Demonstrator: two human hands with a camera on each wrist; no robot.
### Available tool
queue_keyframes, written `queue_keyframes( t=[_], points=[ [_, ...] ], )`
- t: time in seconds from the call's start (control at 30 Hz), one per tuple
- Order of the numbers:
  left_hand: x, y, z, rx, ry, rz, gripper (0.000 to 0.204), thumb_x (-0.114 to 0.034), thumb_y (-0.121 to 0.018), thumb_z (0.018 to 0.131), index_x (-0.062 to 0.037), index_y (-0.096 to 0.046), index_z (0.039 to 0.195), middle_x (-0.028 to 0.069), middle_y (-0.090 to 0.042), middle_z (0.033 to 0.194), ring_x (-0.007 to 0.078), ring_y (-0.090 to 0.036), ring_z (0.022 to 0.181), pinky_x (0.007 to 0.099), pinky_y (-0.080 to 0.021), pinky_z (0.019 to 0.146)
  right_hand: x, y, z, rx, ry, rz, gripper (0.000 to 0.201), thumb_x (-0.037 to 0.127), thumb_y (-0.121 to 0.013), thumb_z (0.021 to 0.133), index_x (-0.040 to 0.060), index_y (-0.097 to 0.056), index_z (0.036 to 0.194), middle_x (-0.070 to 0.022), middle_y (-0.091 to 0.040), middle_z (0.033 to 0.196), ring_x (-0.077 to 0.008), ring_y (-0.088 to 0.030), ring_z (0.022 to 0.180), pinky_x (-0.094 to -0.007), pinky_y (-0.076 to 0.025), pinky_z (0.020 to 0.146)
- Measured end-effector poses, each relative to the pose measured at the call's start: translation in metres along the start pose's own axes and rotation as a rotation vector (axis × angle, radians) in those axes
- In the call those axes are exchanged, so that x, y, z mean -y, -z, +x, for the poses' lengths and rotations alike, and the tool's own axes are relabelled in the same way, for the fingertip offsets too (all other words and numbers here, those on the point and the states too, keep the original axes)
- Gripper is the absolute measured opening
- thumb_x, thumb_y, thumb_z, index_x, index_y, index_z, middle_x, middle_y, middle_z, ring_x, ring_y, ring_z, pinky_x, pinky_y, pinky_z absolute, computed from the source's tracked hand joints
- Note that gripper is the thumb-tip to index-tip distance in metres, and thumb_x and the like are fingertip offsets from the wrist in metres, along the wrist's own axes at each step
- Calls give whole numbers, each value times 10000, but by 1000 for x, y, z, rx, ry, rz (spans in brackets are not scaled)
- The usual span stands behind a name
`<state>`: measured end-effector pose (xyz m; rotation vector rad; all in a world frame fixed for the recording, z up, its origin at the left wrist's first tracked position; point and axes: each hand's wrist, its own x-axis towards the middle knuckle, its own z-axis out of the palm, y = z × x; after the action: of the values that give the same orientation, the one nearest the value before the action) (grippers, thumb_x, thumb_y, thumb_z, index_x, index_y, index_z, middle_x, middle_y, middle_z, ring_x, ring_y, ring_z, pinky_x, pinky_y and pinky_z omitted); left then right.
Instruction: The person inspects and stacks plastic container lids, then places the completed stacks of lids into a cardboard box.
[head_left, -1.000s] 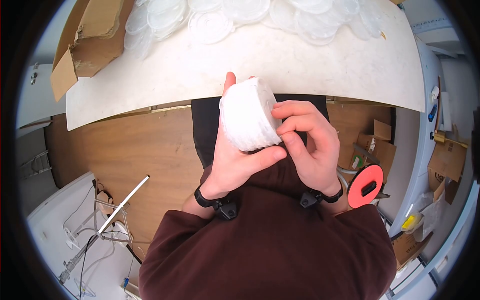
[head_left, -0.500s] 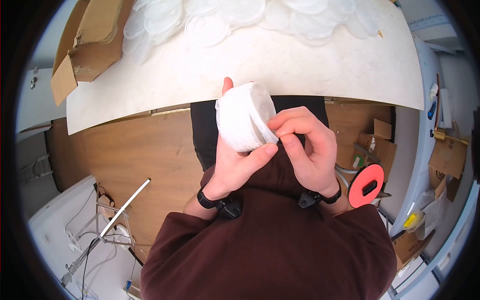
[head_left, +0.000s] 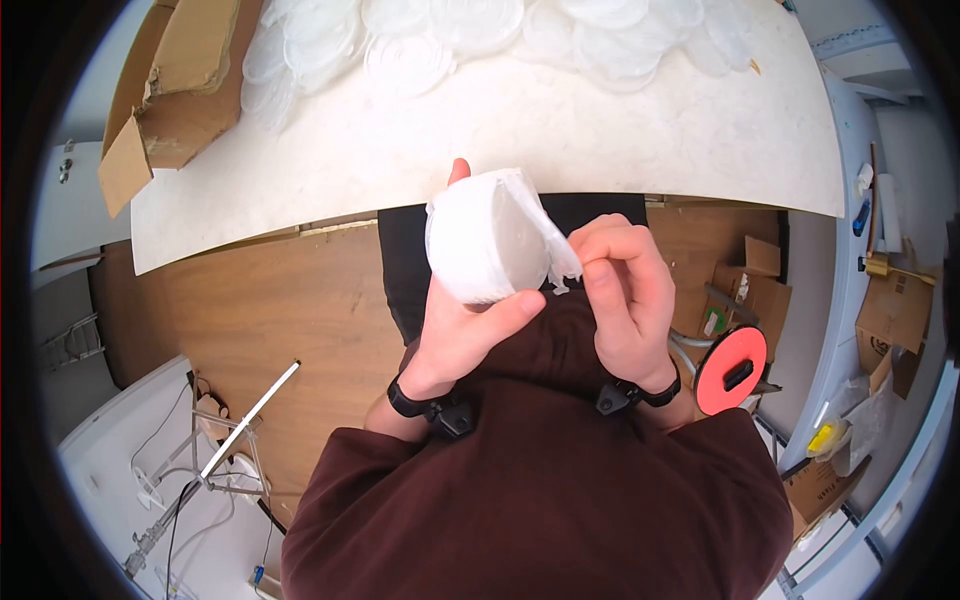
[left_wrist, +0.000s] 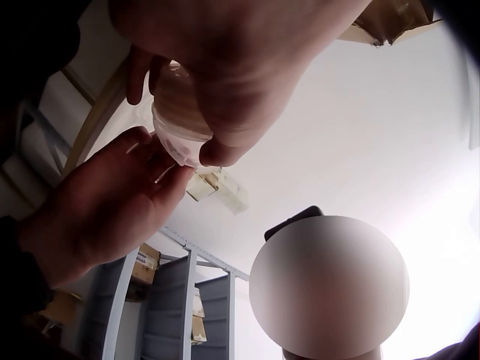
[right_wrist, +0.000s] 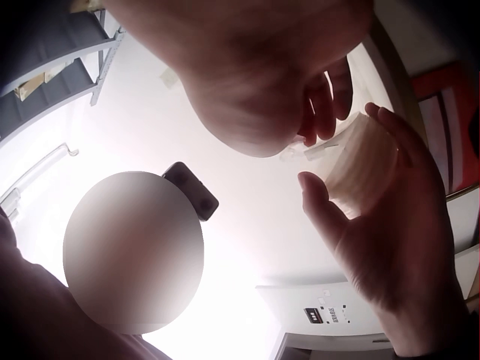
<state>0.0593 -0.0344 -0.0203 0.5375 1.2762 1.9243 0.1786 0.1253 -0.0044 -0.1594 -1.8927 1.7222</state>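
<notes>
A white round stack, wrapped in thin film, rests in the left hand, whose thumb and fingers curl round its sides. The right hand pinches the edge of a translucent flap between thumb and forefinger. That flap stands away from the stack's flat right face. In the left wrist view the stack shows between the left hand and the right hand. The right wrist view shows the left hand round the stack, with the right hand above.
Many translucent round lids lie along the far part of the white table. An open cardboard box stands at its left. A red disc and more boxes are at the right; a metal stand is lower left.
The right hand has drawn the flap at the stack's right face outward to the right, opening a gap. The left hand keeps its hold on the stack, which has shifted slightly left.
</notes>
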Motion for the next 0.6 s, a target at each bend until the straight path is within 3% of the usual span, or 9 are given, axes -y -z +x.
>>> queue_keyframes(
  t=[0.2, 0.3, 0.43, 0.53, 0.6],
  points=[
    [-12, -5, 0, -27, 80, -312, 1241, -208, -848, 979, -143, 19, 1864, 176, -449, 1717, 359, -550, 1555, 556, -568, 1196, -3, 15, 2, -318, -32, 23, 139, 132, -569, 1211, 10, -636, 1199, -60, -686, 1109, -105, -614, 940, -276, -525, 862],
    [-8, 0, 1, -33, 107, -336, 1182, -207, -843, 995, -139, -42, 1862, 171, -478, 1695, 341, -561, 1545, 541, -568, 1195, -10, 46, 12, -565, -72, -9, 152, 153, -589, 1209, 18, -655, 1233, -19, -675, 1063, -71, -603, 888, -246, -517, 827],
    [-6, 2, 0, -48, 123, -303, 1104, -213, -830, 1018, -130, -109, 1851, 160, -513, 1668, 327, -572, 1536, 531, -563, 1200, 1, 94, 63, -627, 94, -120, 149, 156, -615, 1198, 22, -663, 1241, -1, -666, 1011, -72, -595, 835, -247, -503, 771],
    [-8, 2, -1, -46, 150, -336, 1058, -234, -821, 1038, -131, -142, 1843, 149, -532, 1653, 317, -580, 1528, 531, -549, 1216, 8, 110, 121, -631, 262, -346, 168, 159, -626, 1194, 10, -685, 1245, -28, -711, 1069, -80, -659, 876, -253, -526, 798],
    [-11, 2, 0, -44, 142, -346, 1033, -236, -821, 1039, -119, -171, 1833, 150, -537, 1652, 318, -579, 1531, 534, -548, 1219, 10, 116, 161, -617, 309, -537, 205, 174, -679, 1166, 2, -713, 1271, -94, -781, 1174, -137, -752, 934, -277, -564, 838]
  ],
)
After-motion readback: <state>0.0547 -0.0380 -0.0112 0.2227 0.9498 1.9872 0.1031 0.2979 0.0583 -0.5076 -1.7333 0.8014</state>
